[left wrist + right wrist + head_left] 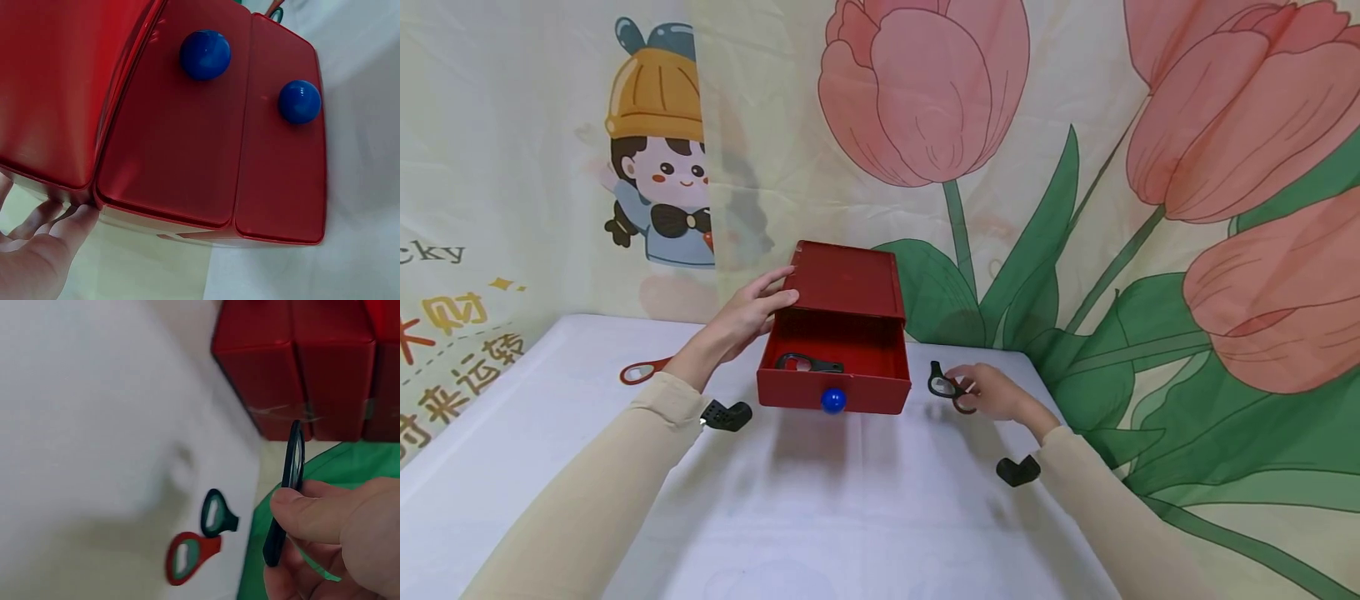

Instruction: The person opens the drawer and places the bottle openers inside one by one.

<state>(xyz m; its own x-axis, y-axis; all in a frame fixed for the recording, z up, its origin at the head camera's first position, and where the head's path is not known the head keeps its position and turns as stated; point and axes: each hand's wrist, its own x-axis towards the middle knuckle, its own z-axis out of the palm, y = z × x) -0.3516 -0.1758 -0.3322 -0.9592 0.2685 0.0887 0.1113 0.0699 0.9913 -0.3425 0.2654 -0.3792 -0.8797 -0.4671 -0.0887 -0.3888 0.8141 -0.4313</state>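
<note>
A red box [850, 279] stands at the back of the white table, its drawer [835, 392] with a blue knob [832, 401] pulled out. A black bottle opener [808, 363] lies inside the drawer. My left hand [760, 308] rests with straight fingers against the box's left side; its fingers [56, 225] touch the box's lower corner [94, 194]. To the right of the drawer, my right hand [988, 392] pinches another black bottle opener [942, 383], held on edge between thumb and fingers [312, 515] just above the table.
A red opener [640, 371] lies on the table left of my left forearm. In the right wrist view a dark opener [217, 514] and a red one [187, 557] lie on the cloth near that hand. A printed curtain hangs behind the table.
</note>
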